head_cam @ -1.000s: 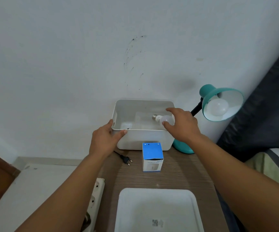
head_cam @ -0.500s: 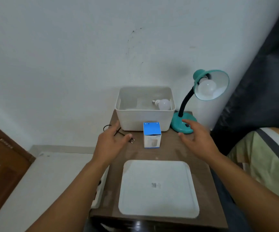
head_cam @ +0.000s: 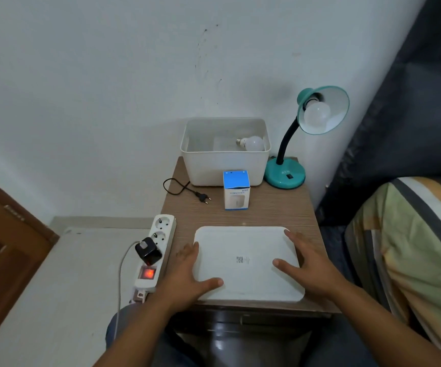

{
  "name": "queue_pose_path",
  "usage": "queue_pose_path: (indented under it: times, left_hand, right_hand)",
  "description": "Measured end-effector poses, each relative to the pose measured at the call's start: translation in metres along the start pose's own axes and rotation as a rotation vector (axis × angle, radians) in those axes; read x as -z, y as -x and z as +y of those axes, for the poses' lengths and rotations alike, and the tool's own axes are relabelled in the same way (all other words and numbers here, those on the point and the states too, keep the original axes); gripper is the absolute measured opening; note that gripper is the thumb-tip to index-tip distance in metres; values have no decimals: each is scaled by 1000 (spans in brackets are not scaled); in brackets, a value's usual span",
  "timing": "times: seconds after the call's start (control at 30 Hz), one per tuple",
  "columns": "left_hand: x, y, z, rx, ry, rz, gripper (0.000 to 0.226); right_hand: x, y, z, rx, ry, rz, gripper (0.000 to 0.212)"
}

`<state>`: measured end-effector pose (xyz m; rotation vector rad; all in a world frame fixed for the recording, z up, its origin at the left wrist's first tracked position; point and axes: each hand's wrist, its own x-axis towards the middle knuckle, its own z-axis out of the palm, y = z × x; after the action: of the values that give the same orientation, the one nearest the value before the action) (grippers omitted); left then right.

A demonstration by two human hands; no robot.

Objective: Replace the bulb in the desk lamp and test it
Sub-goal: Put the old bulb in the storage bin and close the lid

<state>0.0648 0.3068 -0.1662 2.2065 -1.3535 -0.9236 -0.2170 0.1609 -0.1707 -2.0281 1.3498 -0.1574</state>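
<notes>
Nearest: left hand (head_cam: 187, 274) and right hand (head_cam: 306, 266), both spread flat with fingers loose, resting on the two side edges of the flat white plastic lid (head_cam: 246, 263); not clear yet whether gripping it or only touching. Nothing else held.

Beside the small brown wooden counter (head_cam: 275, 215), on the left: white power strip (head_cam: 156, 250) with red switch glowing, one black adapter plugged in, two sockets free.

Further on the counter: small blue-and-white cardboard bulb box (head_cam: 236, 190), standing upright, just in front of the bin. To its left, black two-pin plug of the lamp cord (head_cam: 204, 198), lying loose, in no socket.

Behind: white rectangular plastic bin (head_cam: 224, 165), open, with loose white round bulb (head_cam: 252, 143) lying on its side inside, screw base to the left. Probably the old one, but cannot prove.

Farthest, right: teal gooseneck desk lamp (head_cam: 285, 176), with another white bulb (head_cam: 317, 115) seated in the shade, unlit.

Judgement: exchange of bulb seems finished. Left to do: perhaps close the bin with the lid, then put the plug in the strip, press the switch on the lamp base, look for light.
</notes>
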Motion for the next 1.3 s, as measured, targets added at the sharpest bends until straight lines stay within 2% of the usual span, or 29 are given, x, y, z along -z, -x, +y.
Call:
queue_pose_path:
  times: [0.13,0.3,0.37,0.53,0.7,0.93,1.3]
  left_hand:
    - [-7,5,-8,9,-99,-26,120]
    - [-11,7,-8,-1,-166,-4,120]
    - [-13,7,-9,-6,-179,11,120]
    - [-12,9,-13,-13,-199,-33,133]
    - [-14,14,-12,-28,-197,-1,129]
    - [-6,21,-2,-38,-84,68,127]
    - [65,-7,54,-176,-52,263,123]
  right_hand:
    - [-6,12,5,8,54,-43,98]
    - [-18,19,10,12,205,-161,126]
    - [-25,18,13,12,257,-164,130]
    - [-30,21,12,18,281,-134,130]
    - [-30,25,10,32,278,-156,137]
    - [-24,30,3,45,99,-73,134]
    - [52,-15,-40,294,35,152,121]
